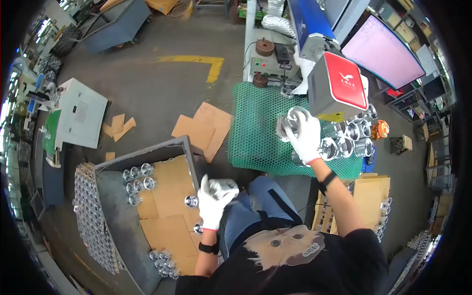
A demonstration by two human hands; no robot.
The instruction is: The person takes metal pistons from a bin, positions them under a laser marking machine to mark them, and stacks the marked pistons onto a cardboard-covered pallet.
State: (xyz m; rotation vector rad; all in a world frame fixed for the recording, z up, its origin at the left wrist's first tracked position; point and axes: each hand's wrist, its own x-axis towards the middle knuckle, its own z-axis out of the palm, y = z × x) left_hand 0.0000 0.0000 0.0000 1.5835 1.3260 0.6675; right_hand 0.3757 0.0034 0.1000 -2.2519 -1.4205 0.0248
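Note:
My left hand [213, 204], in a white glove, is closed around a shiny metal part [224, 188] beside the right wall of a large grey bin [189, 162]. Over the green mesh mat [250, 132], my gloved right hand [306, 137] has its fingers curled on another shiny metal part [296, 117]. Several similar metal cups [344, 146] stand on the mat just right of that hand. A grey box with a red top [345, 81] is above them.
Cardboard and groups of metal cups [140, 184] lie inside the bin. Behind the mat are a control box [268, 69] and a blue machine [309, 19]. A monitor [383, 51] stands at the upper right. Flat cardboard [211, 128] lies on the floor.

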